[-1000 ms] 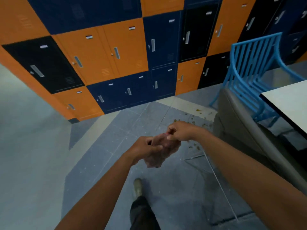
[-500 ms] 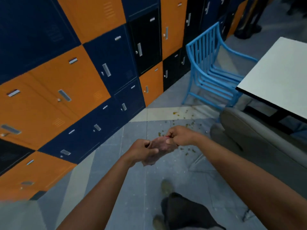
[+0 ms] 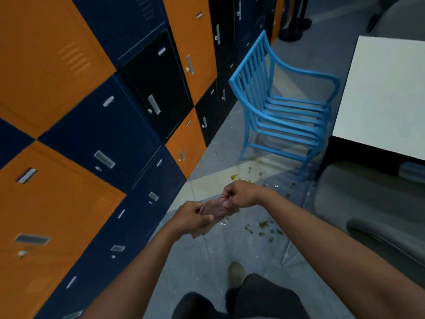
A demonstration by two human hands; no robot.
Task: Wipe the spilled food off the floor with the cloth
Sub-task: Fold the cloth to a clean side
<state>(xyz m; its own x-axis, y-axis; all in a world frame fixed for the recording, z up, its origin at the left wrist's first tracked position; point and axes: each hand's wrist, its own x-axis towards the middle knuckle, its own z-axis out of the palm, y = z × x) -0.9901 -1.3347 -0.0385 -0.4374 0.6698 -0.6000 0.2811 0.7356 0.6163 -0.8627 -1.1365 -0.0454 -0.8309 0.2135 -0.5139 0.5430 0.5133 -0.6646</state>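
Note:
A small pinkish cloth (image 3: 216, 209) is stretched between both hands in front of me. My left hand (image 3: 192, 218) grips its near end and my right hand (image 3: 240, 194) pinches its far upper edge. Spilled food (image 3: 262, 226) lies as greenish-brown crumbs on the grey floor just right of the hands. More bits and a yellow-brown smear (image 3: 234, 177) sit on the pale floor strip beyond them, toward the chair.
Orange, navy and black lockers (image 3: 103, 134) run along the left. A blue slatted chair (image 3: 282, 111) stands past the spill. A white table (image 3: 386, 95) and a grey seat (image 3: 372, 208) are on the right. My shoe (image 3: 235, 273) is below.
The view has swung right and closer to the spill; lockers now fill the left. Both hands keep hold of the cloth and have pulled it a little wider apart.

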